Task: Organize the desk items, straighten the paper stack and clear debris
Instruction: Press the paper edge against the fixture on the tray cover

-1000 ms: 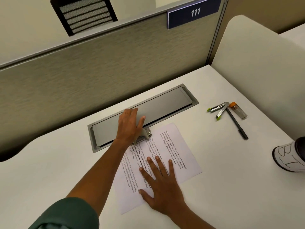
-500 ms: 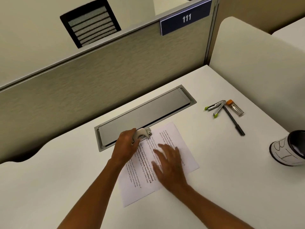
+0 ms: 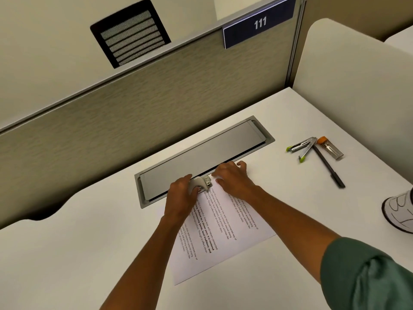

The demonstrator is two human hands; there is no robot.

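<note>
A stack of printed white paper [image 3: 221, 240] lies at an angle on the white desk [image 3: 78, 242]. At its far edge sits a small silver hole punch [image 3: 202, 182]. My left hand [image 3: 182, 198] is wrapped around the punch from the left. My right hand [image 3: 232, 179] rests with curled fingers on the paper's far corner, just right of the punch, holding nothing that I can see. Both forearms cross the sheet.
A grey metal cable hatch [image 3: 201, 159] is set into the desk just behind the hands. To the right lie an opened stapler [image 3: 301, 148], a black pen [image 3: 328, 166] and an orange-capped clear case [image 3: 330, 147]. A white cup [image 3: 400, 211] stands at the right edge. Partition walls close the back and right.
My left hand came off the hatch and closed around the punch. My right hand slid from the near part of the paper up to its far corner beside the punch.
</note>
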